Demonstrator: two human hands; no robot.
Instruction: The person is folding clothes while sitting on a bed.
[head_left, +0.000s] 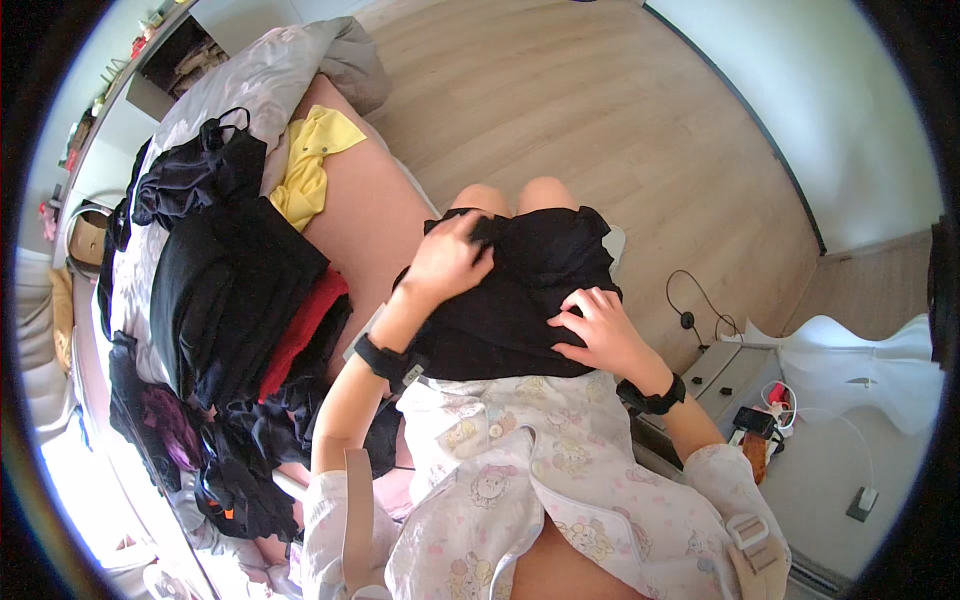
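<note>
A black cloth garment (517, 315) lies spread over my lap, its ruffled edge just short of my bare knees. My left hand (450, 259) is at its far left edge, fingers curled around a bunched bit of the cloth; motion blurs the fingertips. Flat on the garment's right side rests my right hand (596, 326), fingers apart and slightly bent, touching the cloth. Each wrist wears a black band. The cloth's underside is hidden.
To my left, a bed (367, 187) with a pink sheet holds a pile of black clothes (232, 277), a red cloth (304, 334), a yellow garment (315, 161) and a grey duvet (262, 67). On the right stand a grey drawer cabinet (727, 375) and a cable (686, 319) on the wooden floor.
</note>
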